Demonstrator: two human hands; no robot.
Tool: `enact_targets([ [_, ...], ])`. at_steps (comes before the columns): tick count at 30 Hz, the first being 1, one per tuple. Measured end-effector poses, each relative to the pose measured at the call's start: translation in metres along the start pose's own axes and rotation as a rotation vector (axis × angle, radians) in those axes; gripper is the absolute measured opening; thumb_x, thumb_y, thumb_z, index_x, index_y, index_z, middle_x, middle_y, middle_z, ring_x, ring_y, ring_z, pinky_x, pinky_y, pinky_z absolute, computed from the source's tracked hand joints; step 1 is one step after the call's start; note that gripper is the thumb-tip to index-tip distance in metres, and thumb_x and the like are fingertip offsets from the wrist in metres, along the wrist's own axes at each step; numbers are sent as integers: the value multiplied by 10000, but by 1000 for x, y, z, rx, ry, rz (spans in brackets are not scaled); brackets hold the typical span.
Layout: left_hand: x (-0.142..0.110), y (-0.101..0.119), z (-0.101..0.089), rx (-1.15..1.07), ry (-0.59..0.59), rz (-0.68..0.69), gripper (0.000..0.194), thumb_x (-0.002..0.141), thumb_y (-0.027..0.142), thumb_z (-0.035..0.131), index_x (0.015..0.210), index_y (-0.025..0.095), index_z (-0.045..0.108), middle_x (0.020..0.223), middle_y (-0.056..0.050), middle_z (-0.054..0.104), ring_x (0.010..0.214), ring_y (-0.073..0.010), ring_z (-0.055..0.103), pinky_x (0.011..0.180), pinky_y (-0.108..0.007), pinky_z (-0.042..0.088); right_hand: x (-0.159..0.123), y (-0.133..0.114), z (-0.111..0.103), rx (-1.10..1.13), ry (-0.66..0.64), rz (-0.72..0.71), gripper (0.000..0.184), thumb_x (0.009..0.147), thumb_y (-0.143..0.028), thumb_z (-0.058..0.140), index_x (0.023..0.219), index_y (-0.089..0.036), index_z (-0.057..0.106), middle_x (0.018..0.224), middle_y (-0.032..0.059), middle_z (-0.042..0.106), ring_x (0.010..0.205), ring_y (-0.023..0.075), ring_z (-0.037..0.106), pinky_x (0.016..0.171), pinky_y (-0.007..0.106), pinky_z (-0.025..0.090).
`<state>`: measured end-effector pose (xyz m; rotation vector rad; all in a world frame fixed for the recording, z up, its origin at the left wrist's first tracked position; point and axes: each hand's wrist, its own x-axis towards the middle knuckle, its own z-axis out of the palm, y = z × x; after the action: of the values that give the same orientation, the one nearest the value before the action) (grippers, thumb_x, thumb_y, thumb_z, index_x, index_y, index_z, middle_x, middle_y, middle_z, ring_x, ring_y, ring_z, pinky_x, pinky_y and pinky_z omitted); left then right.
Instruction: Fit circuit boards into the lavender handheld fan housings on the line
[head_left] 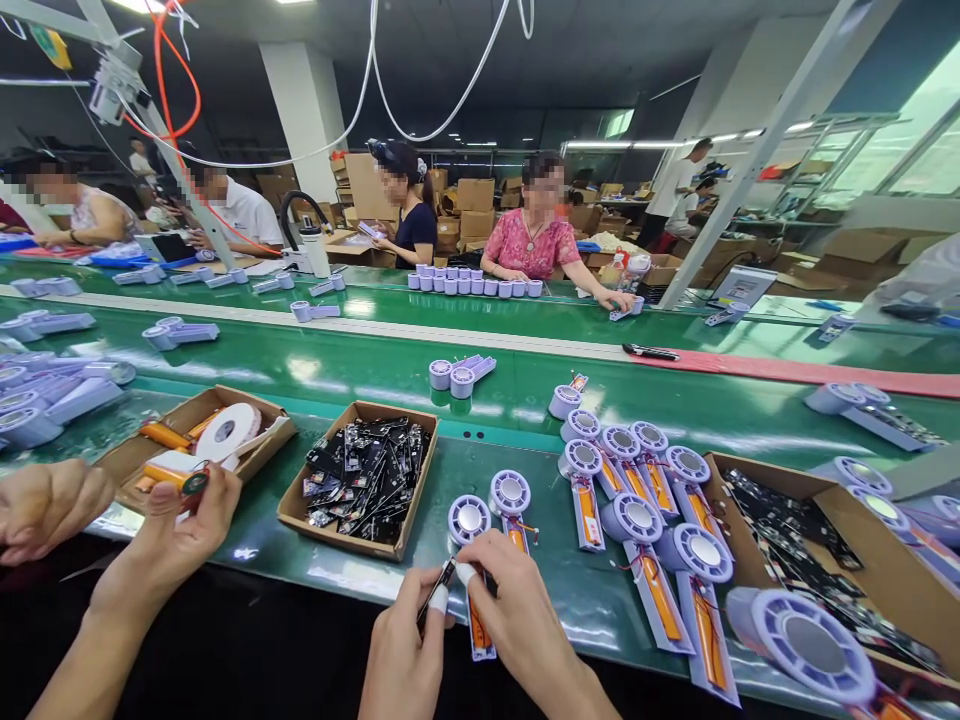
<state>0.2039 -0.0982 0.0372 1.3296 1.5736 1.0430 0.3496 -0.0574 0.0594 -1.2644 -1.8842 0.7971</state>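
So the person's left hand [405,650] is nearly closed, pinching a slim black circuit strip [439,590] near the front edge of the green assembly bench [337,575]. The right hand [525,630] sits just beside it, curled over, with a white finger cot [465,573] touching the strip; can't tell if that hand is actually gripping anything. Under them lies a lilac fan housing [469,520] with a round grilled head and an orange cell [480,625] along its handle. More lilac housings [637,520] spread toward the right edge of the bench, beside a cardboard box of black boards [750,470]. Left of the hands, a cardboard tray of similar boards [337,525] sits mid-bench, and past it another tray [112,465] holds a white tape roll [229,432]. A co-worker's hands [172,530] at the far left hold a small round part. Any print on the boards is too small to read.
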Motion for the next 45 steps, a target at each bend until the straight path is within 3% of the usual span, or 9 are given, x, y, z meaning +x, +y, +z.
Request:
enact_targets([
  [8,-9,-3,12,108,168,155,331,912,459,468,1002,219,677,946,-85,767,789,-232,723,690,-278,547,-6,-3,13,-248,112,-112,249,899,-90,469,947,-253,651,853,39,612,755,204,609,616,305,496],
  [12,-9,-11,17,156,282,184,359,900,499,479,1005,225,686,968,-92,774,900,-264,734,754,-291,567,-38,22,-40,-281,175,-169,275,940,-186,450,1035,-316,673,865,58,631,775,222,621,588,322,505],
  [16,1,-24,6,140,209,150,374,871,504,527,1035,210,692,1005,-89,768,900,-260,734,710,-268,585,-57,29,-80,-191,115,-249,370,951,-183,388,1007,-396,685,889,57,661,810,228,632,588,329,498],
  [21,19,-28,-22,76,-65,140,377,843,483,593,1041,183,704,927,-76,772,766,-233,741,653,-258,605,-6,5,-17,-50,85,-104,282,867,-75,498,969,-284,658,869,15,626,799,176,624,650,269,515],
  [25,25,-28,-30,60,-79,154,338,835,447,618,1025,183,710,931,-68,771,758,-223,741,677,-259,605,15,0,20,-20,58,-40,266,804,24,516,900,-204,614,892,4,604,806,138,604,677,221,490],
  [33,16,-36,-26,190,15,123,390,819,467,611,1077,194,713,958,-75,770,614,-194,711,448,-201,546,1,-5,24,-84,116,-55,207,991,-206,438,1060,-239,630,1007,37,618,906,154,629,764,279,533],
  [37,13,-40,-27,221,22,126,412,804,471,620,1099,203,724,1035,-91,764,579,-194,704,393,-200,520,2,2,29,-58,94,-57,223,966,-350,542,1120,-201,605,1138,59,612,936,176,619,793,355,543],
  [40,17,-40,-31,179,-18,113,397,795,465,643,1092,217,733,1054,-90,762,735,-240,743,532,-224,590,3,8,28,-40,84,-47,120,913,-137,564,1015,-182,607,1039,39,608,911,163,590,790,319,510],
  [45,24,-26,-34,15,-76,111,319,774,434,686,1004,224,756,894,-62,779,745,-232,747,672,-249,609,9,8,17,135,18,11,255,779,42,550,855,-199,585,877,-17,544,777,114,528,669,215,407],
])
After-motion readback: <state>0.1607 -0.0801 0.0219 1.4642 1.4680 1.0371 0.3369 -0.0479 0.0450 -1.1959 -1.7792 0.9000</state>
